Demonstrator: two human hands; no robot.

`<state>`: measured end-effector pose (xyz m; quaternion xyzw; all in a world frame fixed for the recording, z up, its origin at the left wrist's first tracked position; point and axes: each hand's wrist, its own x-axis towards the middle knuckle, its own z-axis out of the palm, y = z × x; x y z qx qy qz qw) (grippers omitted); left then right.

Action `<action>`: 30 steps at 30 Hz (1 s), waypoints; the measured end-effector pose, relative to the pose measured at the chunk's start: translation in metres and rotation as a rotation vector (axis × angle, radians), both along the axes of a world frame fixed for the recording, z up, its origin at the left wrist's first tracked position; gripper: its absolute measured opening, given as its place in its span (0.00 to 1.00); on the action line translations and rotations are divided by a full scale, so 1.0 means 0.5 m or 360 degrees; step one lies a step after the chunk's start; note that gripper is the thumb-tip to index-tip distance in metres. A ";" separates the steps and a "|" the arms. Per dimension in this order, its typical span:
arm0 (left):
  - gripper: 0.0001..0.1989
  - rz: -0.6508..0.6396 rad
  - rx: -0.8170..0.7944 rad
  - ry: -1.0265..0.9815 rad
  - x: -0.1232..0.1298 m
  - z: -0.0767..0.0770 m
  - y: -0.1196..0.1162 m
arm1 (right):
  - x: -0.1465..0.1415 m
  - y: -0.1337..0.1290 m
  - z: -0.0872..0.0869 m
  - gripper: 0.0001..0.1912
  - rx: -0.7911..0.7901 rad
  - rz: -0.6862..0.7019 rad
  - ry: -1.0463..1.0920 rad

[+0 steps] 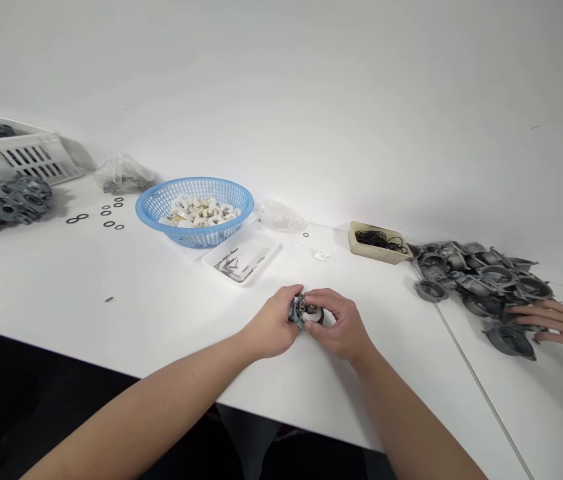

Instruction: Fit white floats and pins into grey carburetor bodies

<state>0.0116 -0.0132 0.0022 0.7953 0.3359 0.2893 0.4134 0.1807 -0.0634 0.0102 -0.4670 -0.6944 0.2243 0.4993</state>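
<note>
Both your left hand (276, 323) and right hand (340, 325) grip the part (296, 311), right of the tray (256, 251) and nearer you; brace it with the left, pinch its white piece (313, 317) evenly.

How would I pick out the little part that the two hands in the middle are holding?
Find the white table, then the person's left hand and right hand, close together toward its front edge. Between their fingers is a small grey metal part. A white curved piece against it sets it apart from the grey parts heaped at right.
</note>
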 end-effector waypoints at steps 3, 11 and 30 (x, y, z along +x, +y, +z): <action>0.32 0.0012 0.0007 -0.0009 -0.001 -0.003 0.000 | 0.003 -0.001 -0.005 0.18 0.0005 0.0021 0.0017; 0.33 0.0012 0.0019 0.0015 -0.002 0.000 -0.002 | 0.007 -0.003 -0.018 0.18 -0.0001 0.0065 0.0100; 0.31 0.0023 0.0023 0.0010 -0.001 -0.003 -0.002 | -0.005 -0.006 -0.037 0.21 0.0114 -0.0157 0.0027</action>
